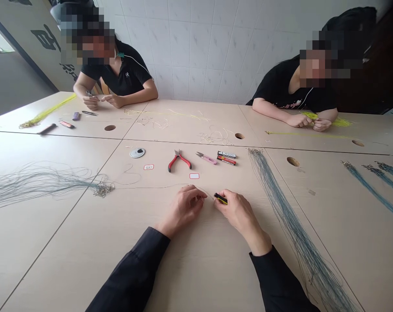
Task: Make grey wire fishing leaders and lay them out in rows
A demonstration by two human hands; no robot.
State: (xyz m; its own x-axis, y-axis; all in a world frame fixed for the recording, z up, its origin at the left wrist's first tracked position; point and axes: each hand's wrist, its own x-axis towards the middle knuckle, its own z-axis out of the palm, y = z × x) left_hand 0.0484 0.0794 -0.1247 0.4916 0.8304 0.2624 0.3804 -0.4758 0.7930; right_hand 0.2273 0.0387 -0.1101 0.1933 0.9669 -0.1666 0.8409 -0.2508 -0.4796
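**Sealing a thread's end, by the look of it, with lighter in hand**

Leaning long black sleeves [131, 264] over a pale wood-grain bench [196, 268], apparently at the step of treating the tip of a fine grey-green thread [141, 188]. Likely to call next for a steady tip and, if meant for heat, a brief, careful flame; none visible now.

Curled inward at the left hand [185, 204], fingertips near the thumb and beside the thread; cannot tell whether pinching anything. Closed at the right hand [237, 210] around a slim black-and-yellow lighter [221, 198], with the thread running close to the fingertips.

Stretched leftward along the bench, from behind the left hand toward the silvery metal ends [103, 189] of a loose grey-green thread bundle [53, 184]. Laid out lengthwise to the right, in a dense blue-grey cord bundle [281, 201].

Set beyond the hands: red-handled metal pliers [173, 162], splayed open; pink-handled thread snips [207, 158]; two slim printed sticks [227, 160], possibly lighters, side by side.

Seated farthest off, across the bench, in black short sleeves: two co-workers [131, 71], near bright yellow cords [49, 112].
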